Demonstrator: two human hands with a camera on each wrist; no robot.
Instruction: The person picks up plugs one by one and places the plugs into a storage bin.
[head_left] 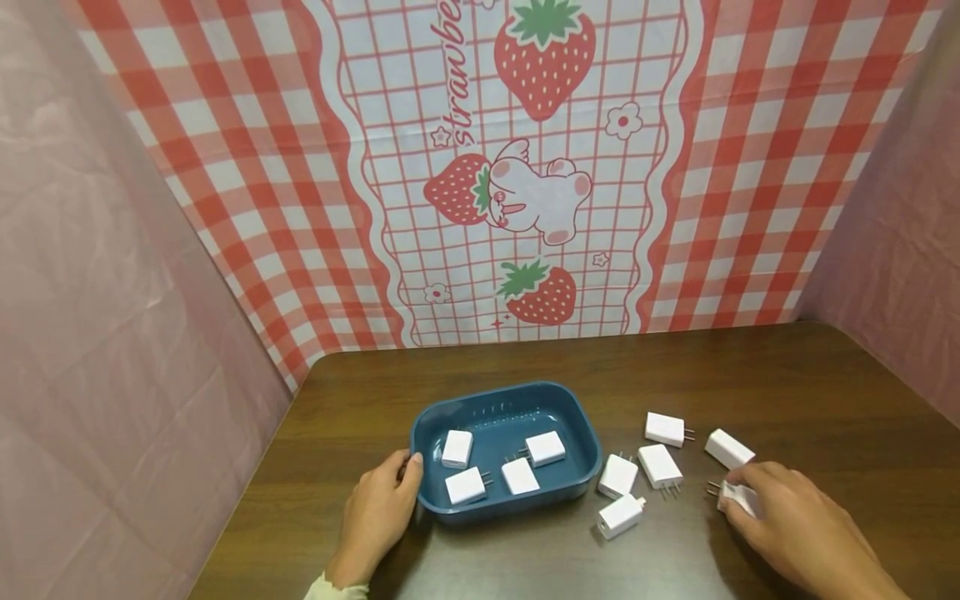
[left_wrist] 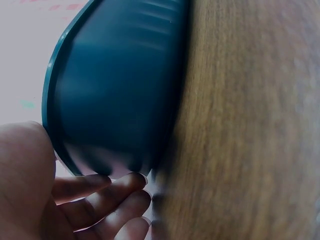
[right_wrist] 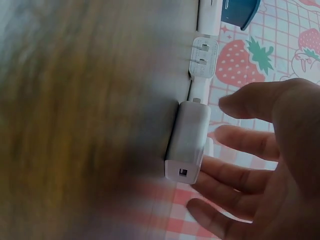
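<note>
My left hand [head_left: 381, 504] grips the left end of a dark blue plastic tray [head_left: 504, 507], thumb at the rim and fingers against the outer wall; the left wrist view shows those fingers [left_wrist: 120, 197] curled below it. Inside the tray lie several white plug-in chargers, one [head_left: 457, 449] of them near the left wall. At the right, my right hand [head_left: 798, 521] reaches over another white charger [head_left: 738, 498] with metal prongs pointing left. In the right wrist view the thumb and fingers are spread around a charger [right_wrist: 189, 137] on the table, with a gap at the thumb.
Between tray and right hand, several more white chargers are scattered on the brown wooden table [head_left: 375, 375], including one [head_left: 621, 517] nearest the front and one [head_left: 729, 448] just beyond the right hand. A strawberry-patterned cloth [head_left: 525, 317] hangs behind the table; pink curtains [head_left: 150, 333] flank it.
</note>
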